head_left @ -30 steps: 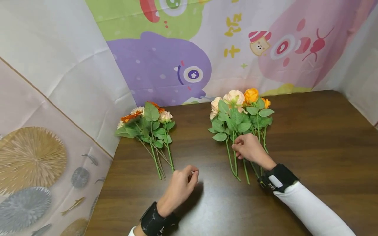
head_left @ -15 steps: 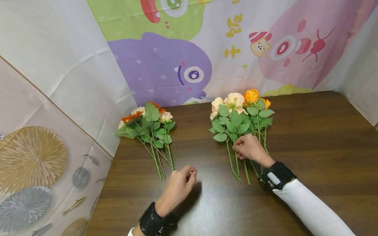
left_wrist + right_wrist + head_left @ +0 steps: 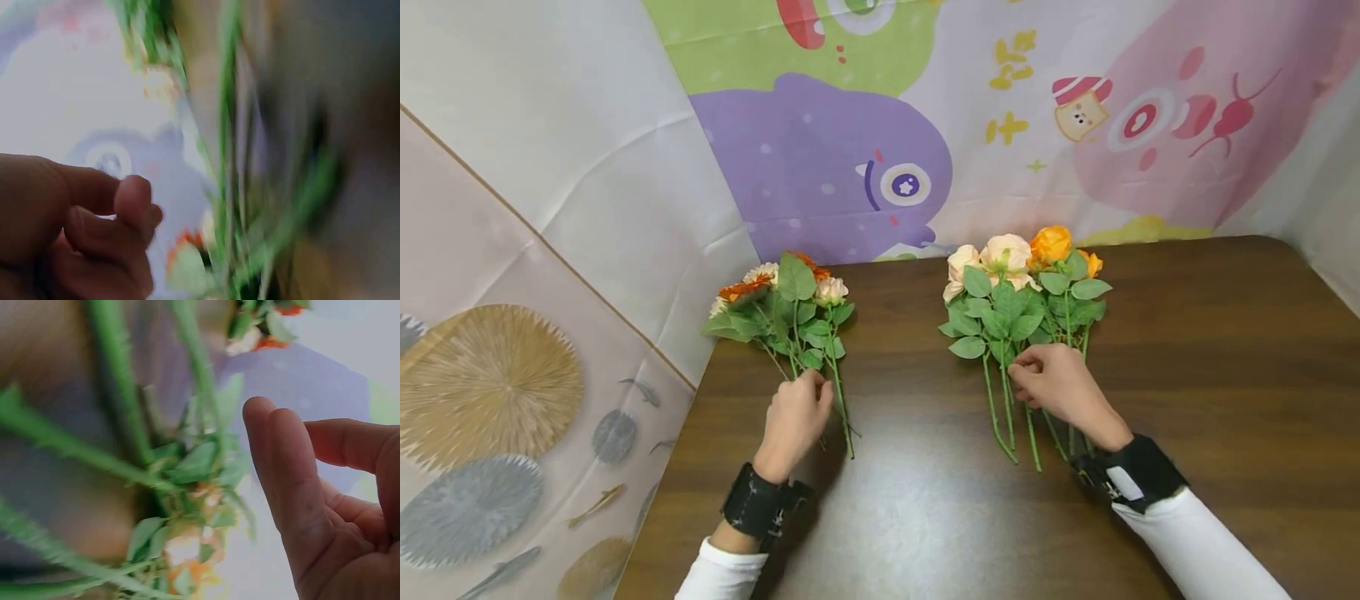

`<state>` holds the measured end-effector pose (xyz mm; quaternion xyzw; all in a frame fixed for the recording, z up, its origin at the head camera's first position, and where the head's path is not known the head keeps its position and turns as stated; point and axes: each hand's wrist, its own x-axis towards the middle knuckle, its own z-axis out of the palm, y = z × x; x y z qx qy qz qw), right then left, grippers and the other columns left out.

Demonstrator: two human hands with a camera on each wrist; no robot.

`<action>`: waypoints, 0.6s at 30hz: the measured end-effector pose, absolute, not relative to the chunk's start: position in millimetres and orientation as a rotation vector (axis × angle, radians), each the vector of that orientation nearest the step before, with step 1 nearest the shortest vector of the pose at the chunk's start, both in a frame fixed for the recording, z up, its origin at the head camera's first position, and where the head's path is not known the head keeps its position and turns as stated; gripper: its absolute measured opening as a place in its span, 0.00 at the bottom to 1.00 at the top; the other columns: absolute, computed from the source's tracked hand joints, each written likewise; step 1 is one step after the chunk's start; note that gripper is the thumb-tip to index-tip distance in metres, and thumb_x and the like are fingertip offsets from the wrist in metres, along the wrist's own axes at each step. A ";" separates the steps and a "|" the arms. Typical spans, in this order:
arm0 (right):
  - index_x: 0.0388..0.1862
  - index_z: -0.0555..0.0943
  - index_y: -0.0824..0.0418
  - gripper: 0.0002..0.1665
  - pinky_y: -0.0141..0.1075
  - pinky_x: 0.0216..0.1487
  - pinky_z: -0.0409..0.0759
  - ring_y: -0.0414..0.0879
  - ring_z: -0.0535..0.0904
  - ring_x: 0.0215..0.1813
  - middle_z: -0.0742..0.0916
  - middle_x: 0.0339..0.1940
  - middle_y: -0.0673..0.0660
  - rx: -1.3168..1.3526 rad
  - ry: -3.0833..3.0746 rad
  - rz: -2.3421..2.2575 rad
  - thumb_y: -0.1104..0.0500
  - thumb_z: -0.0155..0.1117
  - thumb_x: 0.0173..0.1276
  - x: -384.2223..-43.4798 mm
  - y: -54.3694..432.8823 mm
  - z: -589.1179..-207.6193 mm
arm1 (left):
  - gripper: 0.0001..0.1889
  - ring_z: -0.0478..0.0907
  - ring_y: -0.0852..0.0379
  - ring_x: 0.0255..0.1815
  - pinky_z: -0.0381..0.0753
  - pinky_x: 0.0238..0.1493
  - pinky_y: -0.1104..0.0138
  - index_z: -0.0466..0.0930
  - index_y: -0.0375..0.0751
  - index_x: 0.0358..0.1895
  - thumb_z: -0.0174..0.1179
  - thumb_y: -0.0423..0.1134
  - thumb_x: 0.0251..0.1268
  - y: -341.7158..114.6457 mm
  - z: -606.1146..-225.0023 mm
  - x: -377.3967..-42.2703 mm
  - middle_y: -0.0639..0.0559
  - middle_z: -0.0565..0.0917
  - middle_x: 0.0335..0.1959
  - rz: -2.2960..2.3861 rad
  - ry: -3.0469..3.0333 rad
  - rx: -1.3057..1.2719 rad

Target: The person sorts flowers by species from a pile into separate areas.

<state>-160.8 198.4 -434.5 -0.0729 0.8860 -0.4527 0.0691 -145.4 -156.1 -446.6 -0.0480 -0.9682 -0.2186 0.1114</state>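
Table (image 3: 910, 517): brown, wood-grained; carries left bunch (image 3: 797, 279) and right bunch (image 3: 1000, 312) of flowers, both lying flat, well apart, heads toward far edge.
Left bunch: near table's left edge; orange-red daisy-like blooms (image 3: 747, 288), pale bloom (image 3: 831, 291) on its right side, green leaves; stems (image 3: 844, 408) point toward person.
Right bunch: pale peach roses (image 3: 1007, 252) on its left, orange roses (image 3: 1051, 246) on its right; leaves below, stems fanned.
Left hand (image 3: 793, 417): above left bunch's stems, just below leaves; fingers loosely bent, thumb and fingertips close together. Left wrist view: stems blurred, beside the fingers; no stem seen pinched.
Right hand (image 3: 1067, 383): over right bunch's stems; fingers relaxed, some nearly straight. Right wrist view: stems pass beside fingertips, none gripped; light contact cannot be told.
Wrists: black left wristband (image 3: 752, 500), black right wristband (image 3: 1150, 471); white sleeves (image 3: 1210, 542).
Backdrop (image 3: 827, 183): cloth behind table; purple, green and pink cartoon figures.
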 end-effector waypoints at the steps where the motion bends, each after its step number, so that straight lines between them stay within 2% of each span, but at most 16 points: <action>1: 0.48 0.83 0.73 0.15 0.40 0.29 0.84 0.53 0.87 0.30 0.89 0.34 0.65 -0.225 2.679 -1.370 0.62 0.56 0.73 -158.2 197.6 -432.4 | 0.12 0.68 0.57 0.12 0.64 0.13 0.66 0.77 0.37 0.27 0.55 0.36 0.72 -163.2 -445.7 -152.8 0.52 0.72 0.15 -0.598 -2.880 -0.082; 6: 0.48 0.83 0.71 0.14 0.36 0.26 0.82 0.54 0.86 0.29 0.89 0.31 0.62 -0.289 2.686 -1.436 0.61 0.59 0.72 -146.1 184.9 -424.7 | 0.24 0.66 0.53 0.11 0.62 0.13 0.63 0.64 0.43 0.13 0.56 0.40 0.71 -192.6 -447.0 -175.4 0.53 0.63 0.12 -0.487 -3.076 0.128; 11: 0.46 0.84 0.69 0.11 0.35 0.25 0.81 0.53 0.86 0.27 0.88 0.29 0.59 -0.360 2.650 -1.487 0.62 0.60 0.72 -136.7 173.2 -421.5 | 0.26 0.64 0.56 0.12 0.63 0.15 0.64 0.60 0.46 0.12 0.56 0.41 0.70 -206.3 -456.1 -180.3 0.56 0.60 0.11 -0.571 -3.164 0.192; 14: 0.44 0.85 0.66 0.09 0.35 0.25 0.80 0.53 0.85 0.28 0.88 0.27 0.56 -0.358 2.651 -1.481 0.62 0.61 0.71 -133.0 170.3 -420.7 | 0.27 0.59 0.58 0.10 0.58 0.14 0.66 0.59 0.46 0.10 0.55 0.41 0.71 -208.1 -460.8 -182.5 0.57 0.57 0.10 -0.677 -3.106 0.177; 18: 0.45 0.85 0.67 0.09 0.34 0.25 0.80 0.52 0.84 0.26 0.87 0.26 0.54 -0.399 2.641 -1.490 0.63 0.61 0.71 -129.7 167.3 -419.7 | 0.29 0.54 0.59 0.08 0.52 0.13 0.68 0.60 0.47 0.10 0.54 0.45 0.74 -205.4 -463.5 -187.0 0.58 0.55 0.08 -0.769 -3.000 0.166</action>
